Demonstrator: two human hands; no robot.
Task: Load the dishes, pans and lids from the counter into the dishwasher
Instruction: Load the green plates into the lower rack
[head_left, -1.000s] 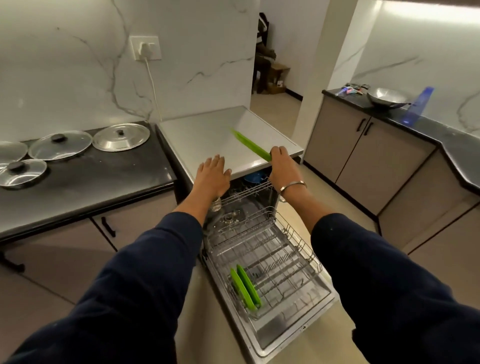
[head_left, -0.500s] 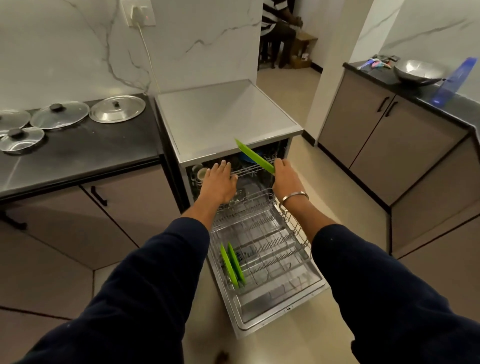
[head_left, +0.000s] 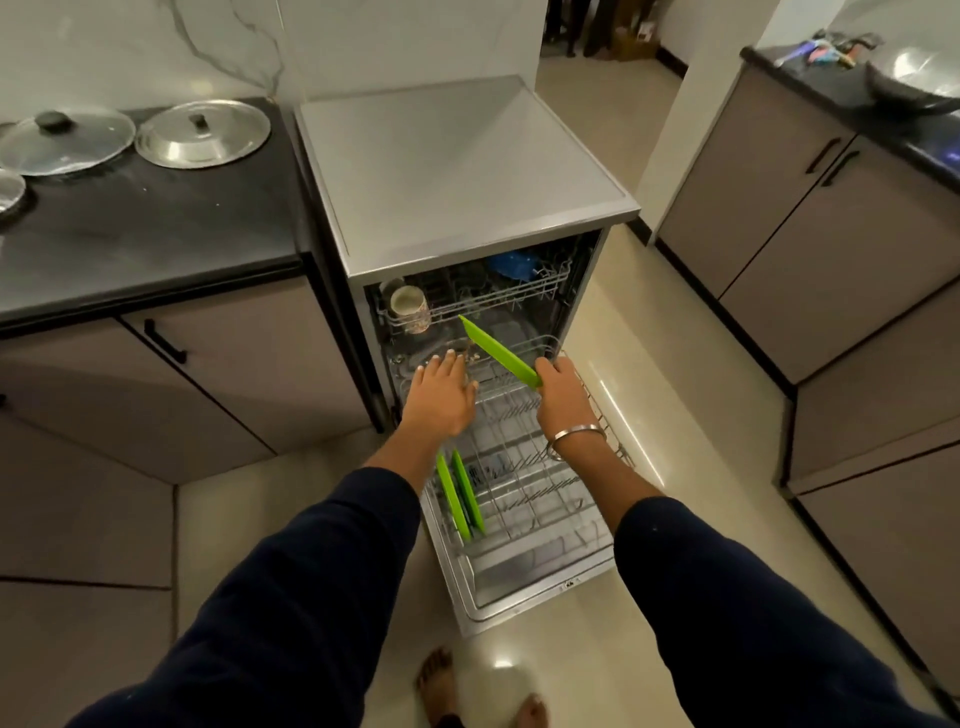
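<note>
The dishwasher (head_left: 467, 176) stands open with its lower rack (head_left: 530, 493) pulled out over the door. Two green plates (head_left: 460, 493) stand on edge at the rack's near left. My right hand (head_left: 563, 387) grips a third green plate (head_left: 498, 353), seen edge-on and tilted, above the rack's far end. My left hand (head_left: 441, 389) hovers flat with straight fingers over the rack's far left, holding nothing. On the black counter to the left lie a glass lid (head_left: 65, 137) and a steel lid (head_left: 202, 132).
The upper rack (head_left: 478, 301) holds a cup (head_left: 410, 309) and a blue dish (head_left: 511, 262). Another lid (head_left: 8, 192) shows at the left edge. A steel wok (head_left: 919, 80) sits on the right counter. Grey cabinets flank the floor; my bare foot (head_left: 441, 686) is below.
Both hands have dropped from the dishwasher's top edge down to the lower rack, the right one carrying the green plate along. My view has tilted lower.
</note>
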